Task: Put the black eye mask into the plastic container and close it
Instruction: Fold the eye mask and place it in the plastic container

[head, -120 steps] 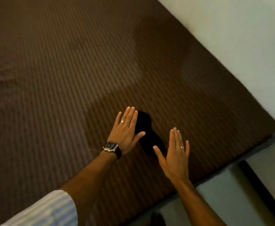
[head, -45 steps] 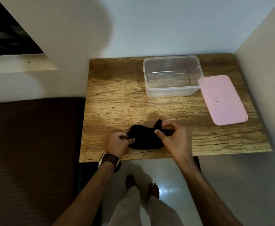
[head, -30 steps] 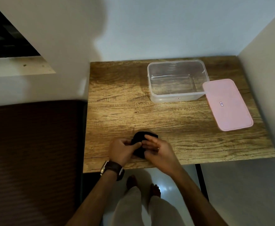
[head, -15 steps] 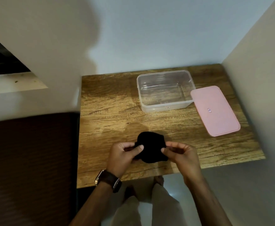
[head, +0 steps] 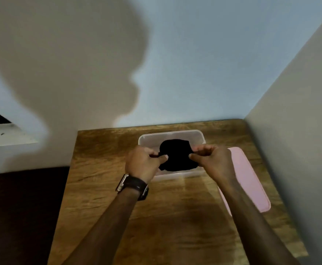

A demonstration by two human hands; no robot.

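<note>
We hold black eye mask (head: pixel 176 155) over open plastic container (head: pixel 172 135) near surface (head: pixel 103 169) far edge; left hand (head: pixel 144 163), right hand (head: pixel 211 160) fingers pinched on mask sides. Pink lid (head: pixel 250 180) lies beside container, toward right edge.

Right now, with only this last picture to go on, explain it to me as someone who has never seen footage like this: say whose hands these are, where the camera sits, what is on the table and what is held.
There is no machine here. A person wears one wide-angle camera on the head, looking forward and down, so both bare arms reach in from the bottom of the picture.

The left hand, with a wristwatch on its wrist, and the right hand each pinch one side of a black eye mask with their fingers, holding it over an open clear plastic container. Whether the mask already touches the container's bottom cannot be told.

The container stands on a wooden table set in a corner between two walls. Its pink lid lies flat on the table to the container's right, so the container is not yet closed. The dark shape on the wall is a shadow.
</note>
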